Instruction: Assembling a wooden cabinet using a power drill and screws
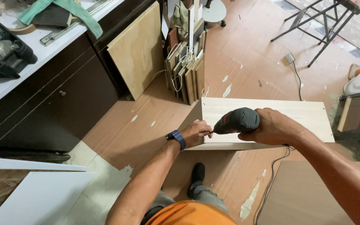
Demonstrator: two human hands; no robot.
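Note:
My right hand (271, 127) grips a dark grey power drill (236, 121) that points left. Its tip meets my left hand (196, 132) at the left end of a pale wood-grain panel assembly (288, 114) standing on the floor. My left hand's fingers pinch something small at the drill tip, too small to tell what, right at the panel's corner. A blue watch (176, 137) is on my left wrist. The drill's black cord (271, 179) trails down to the floor under my right arm.
A dark cabinet (59, 104) with a white cluttered top stands at the left. A plywood sheet (136, 50) and stacked boards (188, 71) lean at the back. White panels (38, 196) lie lower left, a brown board (305, 196) lower right, and a folding stand (321, 21) far right.

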